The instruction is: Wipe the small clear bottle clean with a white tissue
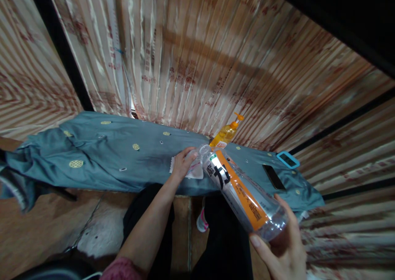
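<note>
A large clear plastic bottle (243, 197) with an orange and white label is tilted in front of me, its neck up and to the left. My right hand (284, 247) grips it around the base, thumb below and fingers on the far side. By the bottle's open-looking neck, my left hand (184, 162) is closed around something clear that I cannot make out. A white packet or tissue (196, 172) lies on the cloth under the left fingers. Just behind the neck stands a pump bottle (224, 135) of yellow-orange liquid.
A grey-green cloth with pineapple prints (101, 156) covers the long, narrow table. At its right end lie a dark phone (274, 177) and a blue-framed device (288, 159). Striped plastic sheeting (191, 66) hangs close behind, with dark poles (61, 45) at the sides.
</note>
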Tool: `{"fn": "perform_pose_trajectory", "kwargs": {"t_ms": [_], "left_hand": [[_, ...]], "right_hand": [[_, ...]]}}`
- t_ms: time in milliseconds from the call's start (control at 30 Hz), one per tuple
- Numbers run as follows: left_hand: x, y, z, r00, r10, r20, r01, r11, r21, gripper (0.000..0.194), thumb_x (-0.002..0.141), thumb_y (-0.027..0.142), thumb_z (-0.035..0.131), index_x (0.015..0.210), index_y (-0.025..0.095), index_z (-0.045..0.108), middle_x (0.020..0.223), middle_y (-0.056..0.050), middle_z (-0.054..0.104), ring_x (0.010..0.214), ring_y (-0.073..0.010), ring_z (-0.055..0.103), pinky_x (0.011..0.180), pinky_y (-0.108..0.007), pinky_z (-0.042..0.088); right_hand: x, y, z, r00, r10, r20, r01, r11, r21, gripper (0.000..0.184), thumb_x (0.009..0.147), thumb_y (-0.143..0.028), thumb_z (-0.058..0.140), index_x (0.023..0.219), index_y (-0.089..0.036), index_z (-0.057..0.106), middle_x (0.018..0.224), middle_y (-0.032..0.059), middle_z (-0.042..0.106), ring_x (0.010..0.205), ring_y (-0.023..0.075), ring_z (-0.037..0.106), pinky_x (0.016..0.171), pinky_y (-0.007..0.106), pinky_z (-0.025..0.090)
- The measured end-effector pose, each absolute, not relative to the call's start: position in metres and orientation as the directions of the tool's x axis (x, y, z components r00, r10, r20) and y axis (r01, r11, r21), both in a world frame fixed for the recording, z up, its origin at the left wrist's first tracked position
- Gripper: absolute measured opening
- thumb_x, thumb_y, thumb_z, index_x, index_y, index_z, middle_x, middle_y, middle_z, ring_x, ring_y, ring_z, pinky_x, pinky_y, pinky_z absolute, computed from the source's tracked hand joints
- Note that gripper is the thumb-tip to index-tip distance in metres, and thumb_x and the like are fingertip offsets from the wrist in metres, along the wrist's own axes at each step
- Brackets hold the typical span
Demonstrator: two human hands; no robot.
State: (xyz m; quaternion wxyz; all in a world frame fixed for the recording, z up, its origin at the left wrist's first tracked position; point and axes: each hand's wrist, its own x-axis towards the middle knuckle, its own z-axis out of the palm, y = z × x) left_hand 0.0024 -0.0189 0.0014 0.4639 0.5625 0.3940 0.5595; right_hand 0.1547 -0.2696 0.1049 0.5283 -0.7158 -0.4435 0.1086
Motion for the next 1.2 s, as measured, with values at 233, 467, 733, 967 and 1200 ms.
{"fn": "perform_pose_trajectory", "kwargs": {"t_ms": [233,467,733,967,1200], "left_hand": [[0.0045,-0.0179,0.0011,0.051,0.962,0.268,-0.042,-0.266,0.963,0.035,0.075,0.043,0.072,0.099,0.018,0.076,0.100,-0.007,0.080,0.096,-0.0262,0.073,0.092,-0.035,0.054],[0.0054,-0.0178,0.0039,0.047,0.958,0.285,-0.017,-0.284,0.959,0.032,0.073,0.040,0.075,0.096,0.018,0.076,0.099,-0.007,0.080,0.096,-0.0258,0.072,0.093,-0.035,0.054],[0.0071,-0.0162,0.0027,0.029,0.959,0.283,0.004,-0.283,0.959,0.031,0.072,0.039,0.076,0.096,0.019,0.077,0.100,-0.006,0.080,0.095,-0.0254,0.073,0.093,-0.035,0.054],[0.0072,-0.0167,0.0031,0.031,0.957,0.290,0.009,-0.290,0.957,0.032,0.072,0.040,0.076,0.096,0.018,0.076,0.097,-0.006,0.079,0.094,-0.0253,0.073,0.091,-0.034,0.054],[0.0066,-0.0170,0.0036,0.038,0.954,0.297,0.001,-0.297,0.955,0.034,0.072,0.042,0.076,0.096,0.018,0.076,0.099,-0.007,0.080,0.096,-0.0262,0.073,0.093,-0.036,0.054]], "right_hand": [[0.1534,-0.2695,0.1051,0.576,0.760,0.302,0.502,-0.036,-0.864,0.097,0.072,-0.054,0.081,0.152,-0.020,0.038,0.157,0.0165,0.042,0.132,0.0355,0.054,0.088,0.037,0.056],[0.1526,-0.2692,0.1059,0.583,0.760,0.285,0.467,-0.027,-0.884,0.099,0.071,-0.051,0.082,0.153,-0.019,0.037,0.157,0.0177,0.041,0.131,0.0355,0.054,0.088,0.038,0.056],[0.1539,-0.2701,0.1053,0.580,0.765,0.280,0.480,-0.043,-0.876,0.098,0.071,-0.053,0.082,0.153,-0.022,0.037,0.157,0.0159,0.043,0.138,0.0378,0.049,0.092,0.041,0.054],[0.1527,-0.2694,0.1067,0.597,0.757,0.267,0.454,-0.044,-0.890,0.098,0.070,-0.052,0.083,0.151,-0.020,0.039,0.156,0.0169,0.044,0.141,0.0395,0.045,0.098,0.044,0.051],[0.1496,-0.2687,0.1086,0.605,0.756,0.250,0.431,-0.047,-0.901,0.100,0.070,-0.052,0.082,0.153,-0.019,0.037,0.160,0.0173,0.038,0.142,0.0398,0.042,0.089,0.041,0.055]]}}
